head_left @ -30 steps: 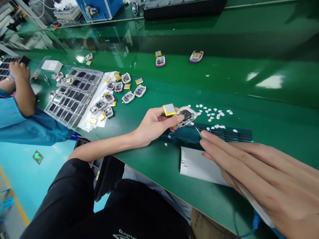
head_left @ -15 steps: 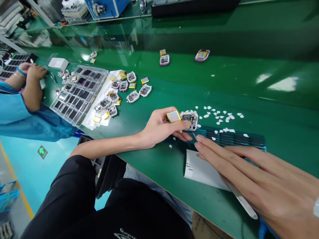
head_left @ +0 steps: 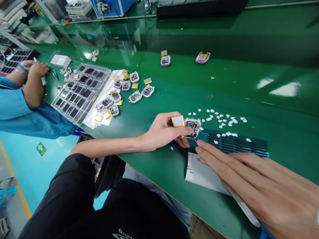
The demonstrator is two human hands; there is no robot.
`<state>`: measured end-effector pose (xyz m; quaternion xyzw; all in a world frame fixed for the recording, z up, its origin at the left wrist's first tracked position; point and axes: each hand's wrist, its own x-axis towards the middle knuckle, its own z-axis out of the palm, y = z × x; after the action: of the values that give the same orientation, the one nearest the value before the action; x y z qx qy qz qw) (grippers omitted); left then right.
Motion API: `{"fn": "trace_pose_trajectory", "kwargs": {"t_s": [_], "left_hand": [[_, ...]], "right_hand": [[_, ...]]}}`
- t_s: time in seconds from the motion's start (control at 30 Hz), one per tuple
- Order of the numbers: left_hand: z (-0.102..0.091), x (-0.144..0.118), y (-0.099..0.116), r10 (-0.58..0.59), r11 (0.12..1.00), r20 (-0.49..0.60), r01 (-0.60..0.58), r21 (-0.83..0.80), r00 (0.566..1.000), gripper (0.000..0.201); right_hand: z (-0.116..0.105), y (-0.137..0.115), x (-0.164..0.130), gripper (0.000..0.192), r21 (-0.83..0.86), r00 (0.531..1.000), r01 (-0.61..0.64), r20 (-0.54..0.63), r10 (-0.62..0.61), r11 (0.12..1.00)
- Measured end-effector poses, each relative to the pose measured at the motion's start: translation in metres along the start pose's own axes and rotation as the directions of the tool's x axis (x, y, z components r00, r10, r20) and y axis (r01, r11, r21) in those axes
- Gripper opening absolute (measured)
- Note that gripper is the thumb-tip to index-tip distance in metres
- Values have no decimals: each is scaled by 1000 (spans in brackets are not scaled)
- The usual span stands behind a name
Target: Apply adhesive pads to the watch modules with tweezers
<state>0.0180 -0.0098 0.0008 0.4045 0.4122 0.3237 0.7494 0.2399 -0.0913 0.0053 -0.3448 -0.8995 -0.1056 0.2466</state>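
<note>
Between the thumb and fingers of my left hand [head_left: 165,131] is a small white device housing [head_left: 195,125] with its circuit board exposed. A silver battery with yellow edges [head_left: 178,121] sticks out beside it, over my index finger. My right hand [head_left: 249,179] is closed on a pair of metal tweezers [head_left: 241,202], whose tip reaches the lower edge of the housing near my left thumb. The handle end shows below my right palm. Under my right fingers lies a curled white sheet [head_left: 203,172]. Small white stickers [head_left: 231,121] are scattered on the green bench behind the hands.
Several open housings [head_left: 135,96] with batteries lie to the left on printed paper [head_left: 93,116] and bench. A clear compartment tray [head_left: 74,109] stands beside them. A co-worker's arms [head_left: 35,79] rest at far left. Dark teal strips [head_left: 239,144] lie behind my right hand.
The view has shifted slightly. Both hands keep their holds; the housing and battery have tilted slightly, and the tweezer tip stays at the housing's lower edge.
</note>
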Motion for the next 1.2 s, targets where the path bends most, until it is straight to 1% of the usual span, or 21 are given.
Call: {"fn": "trace_pose_trajectory", "kwargs": {"t_s": [0.07,0.17,0.3,0.37,0.43,0.5,0.57,0.6,0.67,0.73,0.77,0.87,0.9,1.0,1.1,1.2], "left_hand": [[0,0,-1,2,1000,2,-2,-2,1000,47],[0,0,-2,10,1000,1,-10,-8,1000,51],[0,-1,-2,32,999,19,-32,-8,999,50],[1,-1,-4,59,998,31,-59,-9,998,50],[1,-1,-7,90,996,37,-90,-12,995,48],[2,0,-10,112,994,30,-112,-16,993,49],[3,1,-13,118,993,22,-118,-12,993,51],[3,1,-14,118,993,19,-118,-8,993,52],[4,1,-15,111,994,26,-111,1,993,51],[5,0,-15,110,994,39,-110,0,993,50],[5,-1,-15,111,994,47,-111,-5,993,50],[5,-2,-14,108,994,50,-108,-9,993,51],[5,-2,-14,102,995,51,-101,-7,994,52],[3,1,-14,98,995,42,-98,-17,994,53],[1,6,-15,135,990,22,-134,-36,991,58],[-3,9,-16,172,985,30,-171,-13,985,63]], "right_hand": [[6,2,-2,57,-19,998,40,-46,-40,999],[10,2,-4,59,-24,997,60,-47,-61,998],[5,-1,0,64,-4,999,32,-35,-33,999],[1,-1,4,64,32,1000,-6,22,6,999],[-1,-1,8,70,79,999,-34,26,32,996],[2,1,11,81,114,998,-47,-46,52,992],[7,3,9,86,116,988,-59,-134,74,992],[9,3,8,85,118,985,-71,-146,88,990],[13,4,3,75,119,984,-83,-145,100,989],[13,4,1,69,138,986,-93,-126,110,986],[13,4,2,71,150,986,-96,-123,115,984],[11,3,9,89,181,982,-97,-143,124,979],[10,3,12,93,188,981,-92,-152,121,978],[10,4,17,92,153,980,-90,-163,115,984],[10,5,16,92,55,976,-88,-195,97,995],[9,5,15,91,23,977,-44,-209,48,999]]}}
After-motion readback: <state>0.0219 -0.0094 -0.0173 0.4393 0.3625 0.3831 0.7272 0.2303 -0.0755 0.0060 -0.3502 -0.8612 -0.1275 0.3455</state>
